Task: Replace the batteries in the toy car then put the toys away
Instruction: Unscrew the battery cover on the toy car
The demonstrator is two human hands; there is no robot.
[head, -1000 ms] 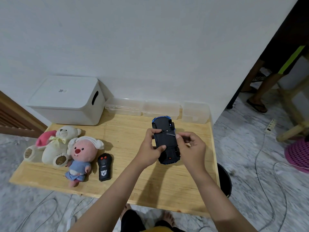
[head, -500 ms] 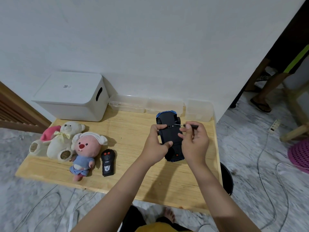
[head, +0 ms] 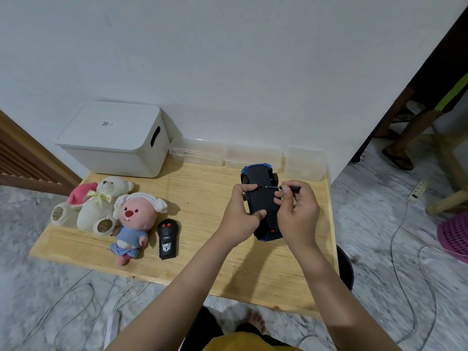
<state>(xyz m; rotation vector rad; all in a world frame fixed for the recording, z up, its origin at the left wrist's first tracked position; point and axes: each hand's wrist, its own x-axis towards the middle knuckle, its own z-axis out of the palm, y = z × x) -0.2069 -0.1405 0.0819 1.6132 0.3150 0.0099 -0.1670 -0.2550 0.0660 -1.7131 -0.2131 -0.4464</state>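
A blue toy car (head: pixel 262 198) is upside down, black underside up, over the right part of the wooden table (head: pixel 202 188). My left hand (head: pixel 240 214) grips its left side, thumb across the chassis. My right hand (head: pixel 298 214) pinches a small black-handled screwdriver (head: pixel 291 188). Its thin shaft lies sideways with the tip on the car's underside. A black remote control (head: pixel 168 238) lies left of my hands. Beside it are a pink plush (head: pixel 133 224) and a cream teddy bear (head: pixel 101 206).
A white lidded storage box (head: pixel 114 140) stands at the back left against the wall. Clear plastic containers (head: pixel 253 154) line the table's back edge. Cables and a power strip lie on the marble floor. A person's legs (head: pixel 410 127) and a pink basket (head: pixel 455 234) are at right.
My right hand turned the screwdriver from slanting down at the chassis to lying sideways, tip on the underside. The car stays in my left hand's grip. The camera view shifted slightly.
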